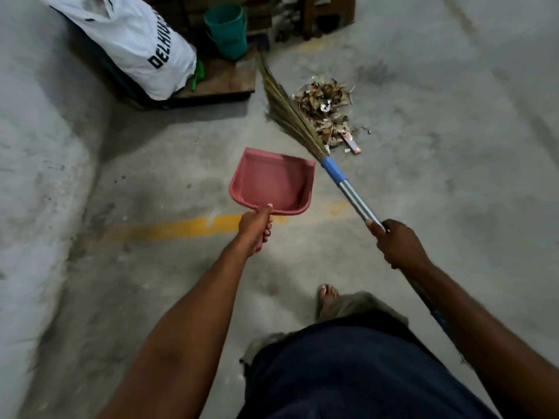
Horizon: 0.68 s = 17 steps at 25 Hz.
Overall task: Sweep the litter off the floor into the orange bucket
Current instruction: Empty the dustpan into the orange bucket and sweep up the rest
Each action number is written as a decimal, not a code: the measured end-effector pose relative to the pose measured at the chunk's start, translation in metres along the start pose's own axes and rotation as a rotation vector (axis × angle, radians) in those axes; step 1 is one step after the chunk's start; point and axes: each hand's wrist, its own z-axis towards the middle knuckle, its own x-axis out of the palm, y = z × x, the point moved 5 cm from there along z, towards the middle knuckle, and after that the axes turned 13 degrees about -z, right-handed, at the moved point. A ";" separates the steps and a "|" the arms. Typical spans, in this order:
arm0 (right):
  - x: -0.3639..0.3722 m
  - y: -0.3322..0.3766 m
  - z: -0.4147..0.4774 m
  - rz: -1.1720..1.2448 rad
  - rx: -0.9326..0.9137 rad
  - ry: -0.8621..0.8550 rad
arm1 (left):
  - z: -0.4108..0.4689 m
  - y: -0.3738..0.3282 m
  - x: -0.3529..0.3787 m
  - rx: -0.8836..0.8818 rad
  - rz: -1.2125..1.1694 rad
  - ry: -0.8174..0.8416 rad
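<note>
A heap of dry leaves and paper litter (326,108) lies on the concrete floor ahead, right of centre. My left hand (255,229) grips the handle of a pink dustpan (272,184), held empty in the air short of the heap. My right hand (397,244) grips the metal handle of a grass broom (287,111), whose bristles point up and away along the heap's left side. No orange bucket is in view.
A white printed sack (127,40) lies on a low wooden platform (223,83) at the back left, with a green bucket (227,28) behind it. Dark wooden furniture legs (311,19) stand at the back. A yellow floor line (181,228) crosses below the dustpan. My bare foot (326,294) is forward.
</note>
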 end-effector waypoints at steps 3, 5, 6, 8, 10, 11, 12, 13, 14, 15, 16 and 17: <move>-0.026 0.041 0.075 -0.106 0.007 -0.047 | 0.055 -0.056 0.018 0.001 0.015 -0.010; -0.036 0.074 0.118 -0.137 0.000 -0.041 | 0.092 -0.088 0.020 -0.009 -0.003 -0.027; -0.037 0.088 0.140 -0.130 0.007 -0.044 | 0.111 -0.104 0.020 -0.018 0.022 -0.032; -0.036 0.120 0.184 -0.083 0.028 -0.034 | 0.155 -0.139 0.020 -0.029 0.045 -0.039; -0.029 0.153 0.230 -0.077 0.039 -0.019 | 0.208 -0.170 0.015 -0.033 0.057 -0.029; -0.023 0.167 0.251 -0.079 0.052 -0.022 | 0.232 -0.187 0.013 -0.029 0.067 -0.015; -0.019 0.183 0.269 -0.078 0.067 -0.026 | 0.256 -0.205 0.012 -0.029 0.080 -0.004; -0.015 0.201 0.288 -0.065 0.081 -0.027 | 0.282 -0.225 0.011 -0.030 0.091 0.012; -0.011 0.218 0.301 -0.053 0.095 -0.023 | 0.303 -0.242 0.008 -0.038 0.105 0.027; -0.008 0.237 0.317 -0.037 0.117 -0.024 | 0.327 -0.264 0.005 -0.048 0.125 0.047; -0.006 0.253 0.333 -0.027 0.144 -0.025 | 0.347 -0.286 0.005 -0.048 0.154 0.067; -0.004 0.267 0.347 -0.027 0.161 -0.020 | 0.367 -0.304 0.005 -0.048 0.185 0.078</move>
